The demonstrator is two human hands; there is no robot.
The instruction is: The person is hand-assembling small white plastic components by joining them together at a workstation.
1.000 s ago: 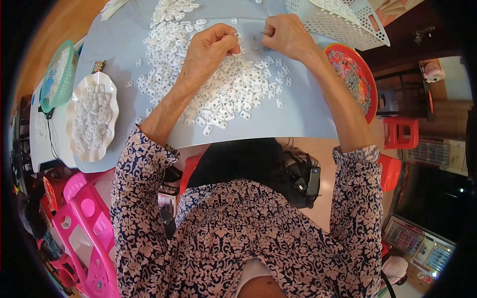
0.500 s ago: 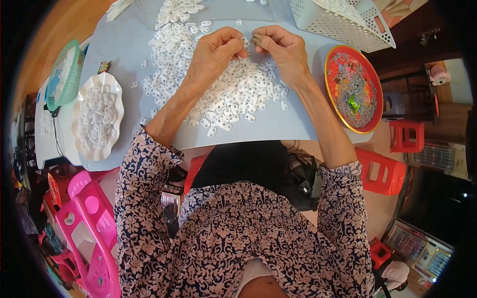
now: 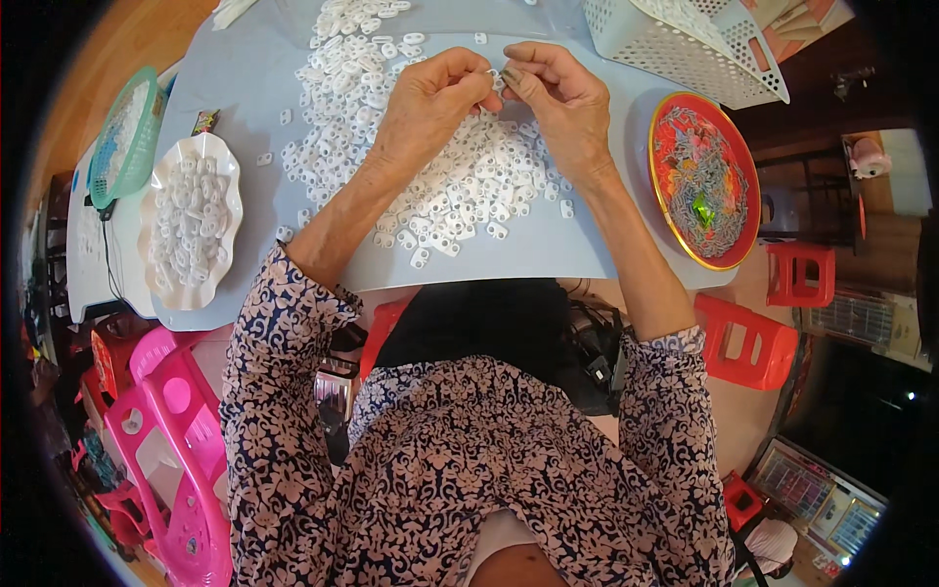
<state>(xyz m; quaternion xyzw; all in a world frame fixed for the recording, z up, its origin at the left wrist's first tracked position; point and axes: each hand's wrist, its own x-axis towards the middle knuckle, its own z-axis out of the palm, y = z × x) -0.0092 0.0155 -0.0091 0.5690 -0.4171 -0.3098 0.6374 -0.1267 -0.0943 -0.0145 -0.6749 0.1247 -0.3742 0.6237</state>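
head view: two hands, left hand (image 3: 430,103) and right hand (image 3: 558,93), pinch one white ring (image 3: 494,74).

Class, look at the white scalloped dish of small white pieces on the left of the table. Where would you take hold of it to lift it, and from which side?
Grip the white scalloped dish by its bare wavy rim at the near end, coming in from the person's left hand side. The rim flares outward and stands free of the pieces heaped in the middle, so fingers can probably slip under it; two hands on opposite edges would likely keep it level.
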